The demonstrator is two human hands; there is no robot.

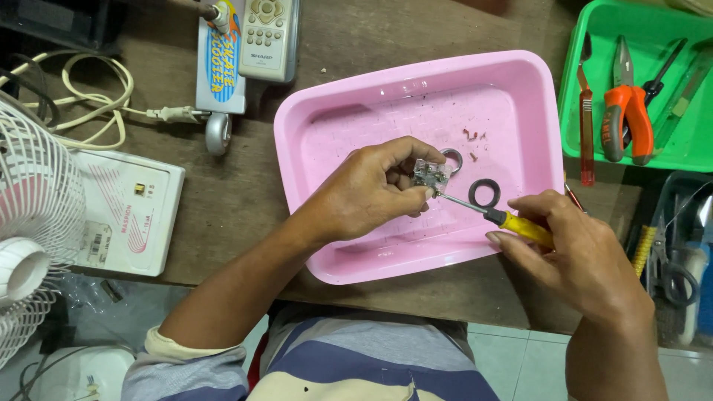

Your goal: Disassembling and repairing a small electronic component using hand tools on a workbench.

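My left hand (371,191) pinches a small circuit-board part (431,176) over the pink tray (327,134). My right hand (572,249) grips a yellow-handled screwdriver (512,221), and its metal tip touches the part. A black ring (484,192) lies in the tray just right of the part. A grey metal ring (451,158) sits behind the part. A few tiny reddish bits (471,137) lie further back in the tray.
A green tray (579,52) at the right holds orange-handled pliers (626,111), a red-handled tool (587,126) and other tools. On the left are a white fan (30,215), a white box (130,212), a coiled cord (89,104) and a remote control (266,33). Scissors (672,275) lie at the far right.
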